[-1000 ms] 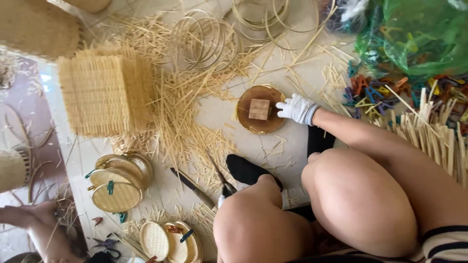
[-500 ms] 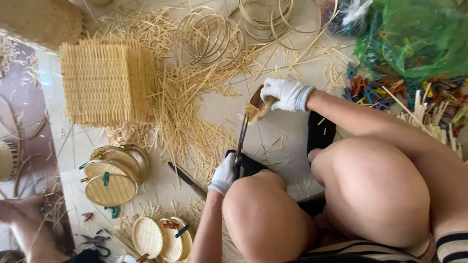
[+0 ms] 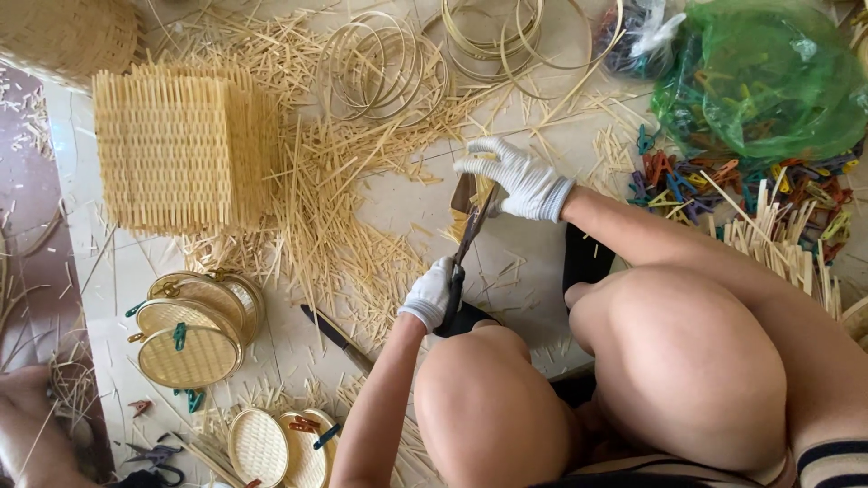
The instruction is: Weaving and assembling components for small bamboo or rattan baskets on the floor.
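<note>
My right hand [image 3: 517, 177], in a white glove, holds a small round woven bamboo piece [image 3: 465, 193] tilted up on edge above the floor. My left hand [image 3: 431, 293], also gloved, grips the handles of dark shears [image 3: 470, 233]. Their blades point up and meet the edge of the woven piece. Both hands work just beyond my bent knees [image 3: 687, 370], over a litter of bamboo trimmings [image 3: 344, 226].
A stack of square woven mats [image 3: 172, 149] lies at left, with round lidded baskets [image 3: 194, 330] held by green clips below it. A dark knife [image 3: 336, 337] lies on the floor. Bamboo rings [image 3: 380, 59], a green plastic bag [image 3: 768, 77], coloured clips [image 3: 687, 172] and bamboo sticks [image 3: 778, 239] lie beyond.
The woven piece was lying flat under my right hand; it is now lifted on edge. My left hand has brought the shears up to it.
</note>
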